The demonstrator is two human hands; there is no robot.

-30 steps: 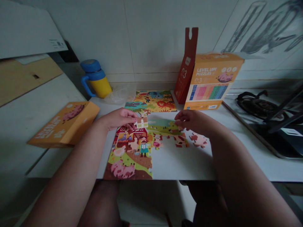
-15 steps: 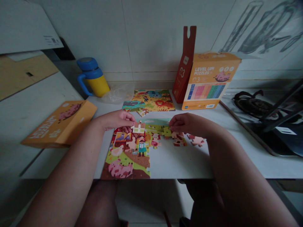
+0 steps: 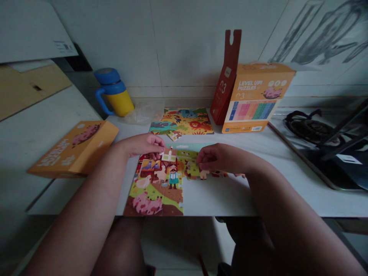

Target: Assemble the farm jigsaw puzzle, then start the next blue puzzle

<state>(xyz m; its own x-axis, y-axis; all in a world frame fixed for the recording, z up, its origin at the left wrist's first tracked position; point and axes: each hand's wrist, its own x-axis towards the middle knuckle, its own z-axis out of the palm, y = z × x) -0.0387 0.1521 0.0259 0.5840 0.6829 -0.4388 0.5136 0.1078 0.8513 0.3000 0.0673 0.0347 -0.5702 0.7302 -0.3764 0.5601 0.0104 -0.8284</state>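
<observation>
My left hand (image 3: 147, 145) pinches a brown puzzle piece with a white fence (image 3: 169, 155) over the barn part of a farm puzzle (image 3: 153, 191). The farm puzzle lies on the white table, with a farmer, a hen and a pink pig showing. Closed on a green puzzle piece (image 3: 194, 171), my right hand (image 3: 216, 157) is over the cow part, to the right of the farmer. That piece covers some of the cow's face; whether it touches the puzzle I cannot tell. Behind the hand, further cow pieces are mostly hidden.
A loose puzzle piece (image 3: 174, 135) lies by the front edge of a jungle animal puzzle (image 3: 188, 122). An orange puzzle box (image 3: 258, 99) stands behind; another orange box (image 3: 76, 149) lies left. A blue and yellow jug (image 3: 115, 94), clear plastic (image 3: 146, 112) and a gas stove (image 3: 313, 134) surround the table.
My right hand has moved left and nearer to me, bringing the green puzzle piece from the meadow area to the cow's face. My left hand keeps the fence piece, now slightly lower.
</observation>
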